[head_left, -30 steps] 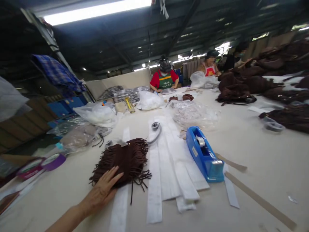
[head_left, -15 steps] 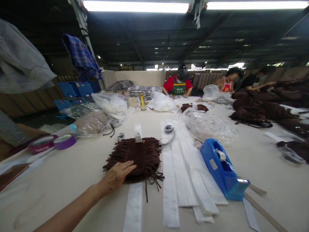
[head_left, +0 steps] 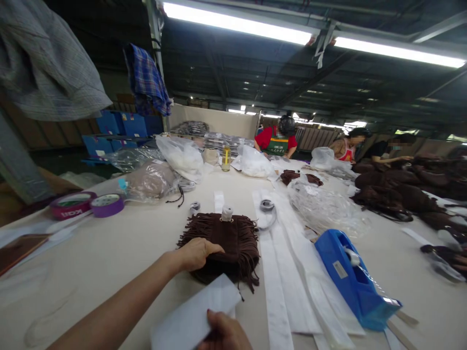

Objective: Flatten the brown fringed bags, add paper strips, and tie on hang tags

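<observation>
A small brown fringed suede bag [head_left: 228, 240] lies on the cream table [head_left: 120, 253] in front of me. My left hand [head_left: 195, 253] rests on its near left corner, fingers curled over the edge. My right hand [head_left: 224, 333] comes in at the bottom edge and grips the near end of a white fabric strip [head_left: 197, 313], lifting that strip up to the bag's near side. A small white wrapped fitting [head_left: 226, 213] stands at the bag's far edge.
Several white strips [head_left: 288, 272] lie to the right of the bag, then a blue tape dispenser [head_left: 355, 279]. Tape rolls [head_left: 89, 204] sit far left. Plastic bags [head_left: 180, 158] and brown bags [head_left: 397, 197] crowd the far side, where three people work.
The view has swung left and up. My right hand has come into view and picked up the near end of the white strip. My left hand has curled from flat onto the bag's corner.
</observation>
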`<control>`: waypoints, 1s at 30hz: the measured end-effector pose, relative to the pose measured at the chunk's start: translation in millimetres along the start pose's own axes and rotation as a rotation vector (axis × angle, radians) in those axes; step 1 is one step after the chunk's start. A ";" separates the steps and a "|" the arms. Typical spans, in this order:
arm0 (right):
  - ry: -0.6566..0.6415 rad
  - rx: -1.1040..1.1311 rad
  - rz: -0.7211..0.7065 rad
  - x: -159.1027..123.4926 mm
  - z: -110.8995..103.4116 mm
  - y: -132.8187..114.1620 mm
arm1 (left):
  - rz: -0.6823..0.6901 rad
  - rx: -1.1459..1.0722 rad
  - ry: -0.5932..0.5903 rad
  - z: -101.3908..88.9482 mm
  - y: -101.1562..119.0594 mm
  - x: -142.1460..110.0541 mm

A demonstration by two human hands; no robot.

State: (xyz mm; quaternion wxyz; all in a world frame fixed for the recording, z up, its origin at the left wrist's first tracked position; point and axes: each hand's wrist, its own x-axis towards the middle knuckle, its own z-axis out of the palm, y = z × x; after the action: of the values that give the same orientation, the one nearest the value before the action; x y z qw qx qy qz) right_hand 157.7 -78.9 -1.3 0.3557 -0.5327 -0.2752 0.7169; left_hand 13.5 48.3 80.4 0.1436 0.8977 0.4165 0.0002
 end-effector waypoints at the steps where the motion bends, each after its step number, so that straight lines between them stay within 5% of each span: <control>1: 0.028 0.107 0.032 6.5 8.4 -6.4 | 0.002 -0.005 -0.014 -3.2 -0.1 0.6; 4: 0.142 0.529 0.019 17.8 20.0 -25.3 | 0.006 -0.002 -0.035 -9.6 -0.7 1.4; 7: 0.132 0.673 -0.063 24.7 18.9 -38.8 | 0.013 0.012 -0.022 -9.1 -0.8 0.0; 19: 0.094 0.356 0.015 44.5 14.3 -48.9 | 0.011 0.141 -0.012 16.7 17.7 -21.0; 24: 0.011 0.179 0.095 34.2 -5.2 -52.2 | 0.028 0.239 0.034 31.1 16.1 -23.0; 26: 0.023 0.051 -0.030 24.0 -21.8 -44.2 | 0.054 0.270 0.088 41.0 12.9 -22.1; 30: 0.097 -0.505 -0.570 3.9 -57.8 -19.3 | 0.081 0.298 0.181 55.9 9.8 -21.7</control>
State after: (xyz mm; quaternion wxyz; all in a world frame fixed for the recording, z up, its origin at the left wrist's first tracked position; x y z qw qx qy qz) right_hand 216.6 -63.4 -4.8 0.4111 -0.5389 -0.5630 0.4729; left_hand 13.3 11.7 31.9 -0.0291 0.9215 0.3865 0.0251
